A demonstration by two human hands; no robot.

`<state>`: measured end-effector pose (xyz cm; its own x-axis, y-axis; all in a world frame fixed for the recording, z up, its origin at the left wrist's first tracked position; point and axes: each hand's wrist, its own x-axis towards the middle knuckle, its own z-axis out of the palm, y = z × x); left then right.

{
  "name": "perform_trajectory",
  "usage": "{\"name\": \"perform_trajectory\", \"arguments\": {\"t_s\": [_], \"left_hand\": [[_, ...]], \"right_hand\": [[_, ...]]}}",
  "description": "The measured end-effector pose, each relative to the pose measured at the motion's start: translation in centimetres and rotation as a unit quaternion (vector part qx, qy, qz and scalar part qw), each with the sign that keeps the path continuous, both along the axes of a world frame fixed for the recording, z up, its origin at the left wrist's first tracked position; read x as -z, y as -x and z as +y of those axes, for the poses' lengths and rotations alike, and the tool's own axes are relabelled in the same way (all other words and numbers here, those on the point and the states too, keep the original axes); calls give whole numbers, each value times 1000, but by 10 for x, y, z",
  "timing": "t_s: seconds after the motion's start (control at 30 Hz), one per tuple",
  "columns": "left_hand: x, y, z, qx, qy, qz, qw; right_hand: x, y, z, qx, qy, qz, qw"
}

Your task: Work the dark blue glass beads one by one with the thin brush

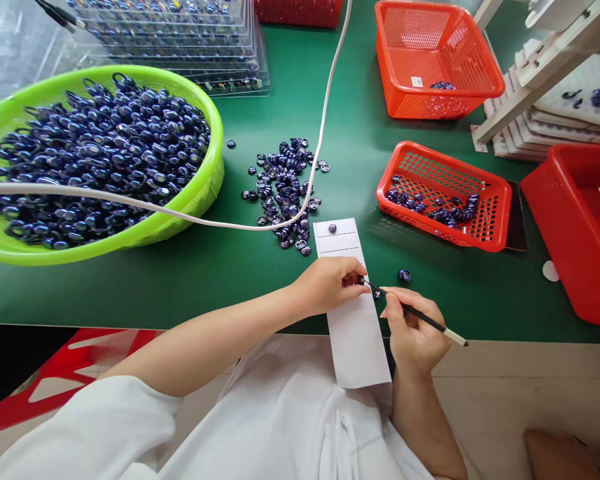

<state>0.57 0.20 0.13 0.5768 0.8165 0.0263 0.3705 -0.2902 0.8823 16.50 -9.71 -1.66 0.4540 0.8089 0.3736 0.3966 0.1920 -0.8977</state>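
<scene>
Small dark piece (361, 280): pinched between the thumb and fingers of my left hand (333, 283), above the white paper strip (359, 343). My right hand (417, 337) is clamped on a thin black brush (425, 316), pale at its rear end; its tip meets the piece, or nearly so, contact too fine to tell. Hands close together, not touching.

Strip: overhangs the near edge of the green table (180, 293); one loose bead (333, 229) sits on its ruled far end. Another bead (405, 275) lies on the table, just beyond my right hand.

Beyond the strip, slightly left: loose bead pile (285, 190), crossed by a white cable (325, 113). Farther left: green basket (213, 160), heaped with dark glossy looped pieces (115, 147). Right of the pile: small red basket (500, 213), beads inside. Behind it: larger orange-red basket (390, 93), a few beads at the bottom.
</scene>
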Motion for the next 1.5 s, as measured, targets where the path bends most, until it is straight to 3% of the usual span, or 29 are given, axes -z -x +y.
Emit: {"name": "perform_trajectory", "arguments": {"t_s": [0.2,0.4,0.77,1.07,1.27,1.5], "left_hand": [[0,1,0,0,-13,16,1000],[2,1,1,14,-44,23,999],[3,2,-1,25,-63,34,997],[3,2,-1,31,-86,45,995],[2,2,-1,30,-83,45,995],[5,0,-2,30,-82,47,995]], "right_hand": [[1,-2,1,-74,-28,-54,995],[2,-2,1,-10,-39,-8,999],[1,-1,1,-9,19,-29,999],[-2,1,5,-1,-4,-42,999],[-2,0,3,5,28,11,1000],[2,0,2,-3,7,-44,999]]}}
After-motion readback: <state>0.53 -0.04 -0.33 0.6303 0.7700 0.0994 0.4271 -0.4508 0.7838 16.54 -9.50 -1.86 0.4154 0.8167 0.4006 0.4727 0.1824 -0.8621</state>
